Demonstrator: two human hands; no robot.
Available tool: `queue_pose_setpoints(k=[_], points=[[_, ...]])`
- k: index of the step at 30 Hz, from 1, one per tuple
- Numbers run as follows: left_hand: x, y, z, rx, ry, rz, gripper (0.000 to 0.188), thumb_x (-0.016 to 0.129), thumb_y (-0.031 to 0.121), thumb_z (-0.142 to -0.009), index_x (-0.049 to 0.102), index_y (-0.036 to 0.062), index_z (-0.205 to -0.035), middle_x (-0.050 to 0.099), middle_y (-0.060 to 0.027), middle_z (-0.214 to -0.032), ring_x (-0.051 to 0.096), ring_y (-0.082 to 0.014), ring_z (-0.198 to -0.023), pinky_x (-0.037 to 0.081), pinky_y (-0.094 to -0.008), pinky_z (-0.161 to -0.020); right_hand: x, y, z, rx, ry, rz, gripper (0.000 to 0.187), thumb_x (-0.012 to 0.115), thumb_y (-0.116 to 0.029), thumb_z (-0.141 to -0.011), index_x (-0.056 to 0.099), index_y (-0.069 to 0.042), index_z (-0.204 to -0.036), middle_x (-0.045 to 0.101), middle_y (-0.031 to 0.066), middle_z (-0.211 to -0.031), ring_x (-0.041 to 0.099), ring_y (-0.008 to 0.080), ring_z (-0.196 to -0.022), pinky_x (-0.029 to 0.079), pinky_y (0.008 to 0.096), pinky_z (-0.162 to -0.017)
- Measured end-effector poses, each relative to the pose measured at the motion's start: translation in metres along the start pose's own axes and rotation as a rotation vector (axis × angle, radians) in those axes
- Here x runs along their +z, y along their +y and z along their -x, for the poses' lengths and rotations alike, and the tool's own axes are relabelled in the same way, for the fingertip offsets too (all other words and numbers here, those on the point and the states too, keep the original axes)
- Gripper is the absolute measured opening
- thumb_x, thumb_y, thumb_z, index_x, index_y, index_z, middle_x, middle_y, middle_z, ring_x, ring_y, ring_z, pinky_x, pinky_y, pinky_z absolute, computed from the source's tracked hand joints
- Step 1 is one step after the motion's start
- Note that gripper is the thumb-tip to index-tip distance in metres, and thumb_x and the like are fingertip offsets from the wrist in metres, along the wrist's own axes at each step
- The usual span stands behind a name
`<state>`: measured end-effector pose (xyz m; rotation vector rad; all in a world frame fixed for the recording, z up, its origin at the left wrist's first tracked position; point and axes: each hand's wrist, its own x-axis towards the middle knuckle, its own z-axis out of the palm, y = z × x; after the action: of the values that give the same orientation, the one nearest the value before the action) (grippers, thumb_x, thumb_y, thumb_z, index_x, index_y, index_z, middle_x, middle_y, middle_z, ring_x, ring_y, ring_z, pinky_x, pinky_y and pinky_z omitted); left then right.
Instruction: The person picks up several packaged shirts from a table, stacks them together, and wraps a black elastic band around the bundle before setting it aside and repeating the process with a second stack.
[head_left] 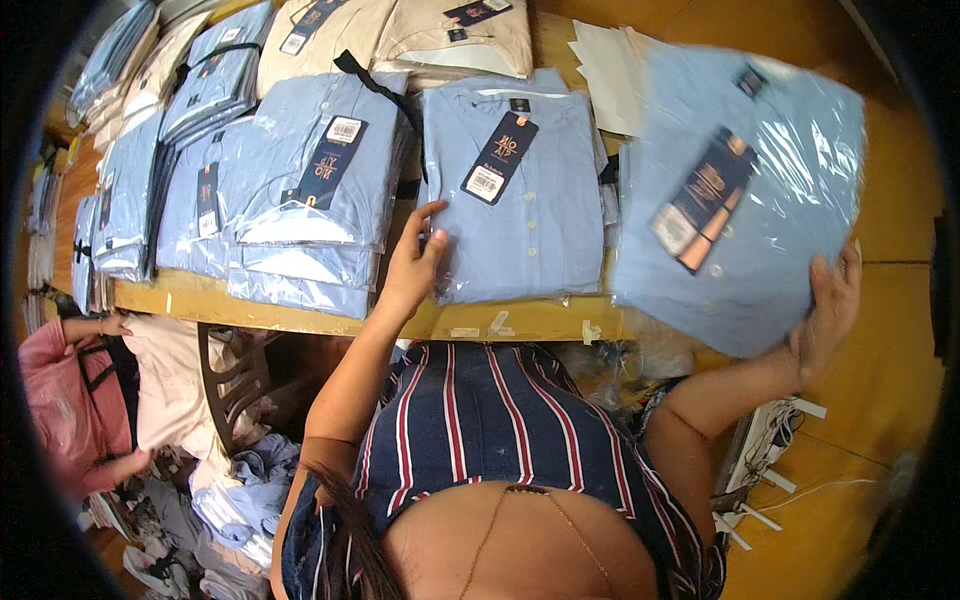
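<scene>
My right hand (832, 310) grips the lower right edge of a folded light-blue shirt (770, 215) in a clear plastic bag. That shirt is raised and tilted at the table's right end, with a dark hang tag (706, 195) on its front. In the middle lies another folded blue shirt (530, 240), buttoned and bagged, with a dark tag (500, 158) near its collar. My left hand (412, 262) rests at this shirt's left edge, thumb and forefinger apart, holding nothing that I can see. Other garments show beneath the middle shirt.
Stacks of bagged blue shirts (325, 190) fill the table's left side, one with a black strap (375, 85). Beige garments (455, 45) lie behind, beside white sheets (605, 75). At lower left, a person in pink (85, 400) handles pale cloth near a dark chair (232, 385).
</scene>
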<state>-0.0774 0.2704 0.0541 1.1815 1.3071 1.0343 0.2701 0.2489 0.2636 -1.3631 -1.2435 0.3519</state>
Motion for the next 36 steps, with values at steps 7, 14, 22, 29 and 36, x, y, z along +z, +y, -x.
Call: queue_pose_setpoints(k=[7,14,22,29,36], points=[[0.001,0.012,-0.012,-0.304,0.020,0.539,0.061,0.028,0.052,-0.081,0.035,0.0028,-0.117,0.040,-0.0120,-0.114,0.039,-0.0204,-0.100,0.029,-0.0317,-0.085,0.135,0.103,0.027,0.475,-0.287,-0.209,0.037,0.064,-0.010,-0.064,0.047,-0.001,-0.096,0.052,0.0025,-0.074,0.048,0.0111,-0.066,0.041,0.0265,-0.062],[0.012,0.007,-0.012,-0.119,0.091,0.038,0.061,0.056,0.006,-0.074,0.019,-0.0023,-0.122,0.034,-0.0157,-0.119,0.034,-0.0205,-0.108,0.025,-0.0261,-0.090,0.095,0.116,0.041,0.155,-0.182,0.244,0.022,0.057,-0.008,-0.072,0.054,-0.002,-0.092,0.060,0.0075,-0.080,0.056,0.0168,-0.067,0.044,0.0257,-0.058],[0.014,0.021,-0.013,-0.021,-0.013,-0.009,0.072,0.048,-0.006,-0.073,0.006,0.0101,-0.129,0.013,-0.0156,-0.132,0.026,-0.0205,-0.114,0.023,-0.0251,-0.091,0.024,0.176,0.043,0.013,0.095,1.227,0.040,0.060,-0.024,-0.066,0.052,-0.006,-0.101,0.053,0.0158,-0.099,0.051,0.0302,-0.089,0.040,0.0351,-0.077],[0.012,0.023,-0.016,-0.063,-0.173,0.163,0.051,0.042,-0.003,-0.076,0.028,0.0079,-0.124,0.029,-0.0076,-0.128,0.030,-0.0170,-0.114,0.024,-0.0248,-0.091,-0.035,0.163,-0.021,-0.114,0.306,0.784,0.019,0.052,-0.019,-0.075,0.059,-0.005,-0.086,0.057,0.0172,-0.081,0.056,0.0319,-0.072,0.043,0.0360,-0.064],[0.008,0.030,-0.014,-0.136,-0.179,0.410,0.063,0.023,0.050,-0.083,0.032,0.0000,-0.121,0.026,-0.0140,-0.128,0.021,-0.0228,-0.119,0.014,-0.0307,-0.097,0.071,0.009,0.043,-0.416,-0.184,0.685,0.033,0.056,-0.007,-0.067,0.054,-0.003,-0.100,0.059,0.0090,-0.081,0.055,0.0191,-0.062,0.043,0.0276,-0.051]])
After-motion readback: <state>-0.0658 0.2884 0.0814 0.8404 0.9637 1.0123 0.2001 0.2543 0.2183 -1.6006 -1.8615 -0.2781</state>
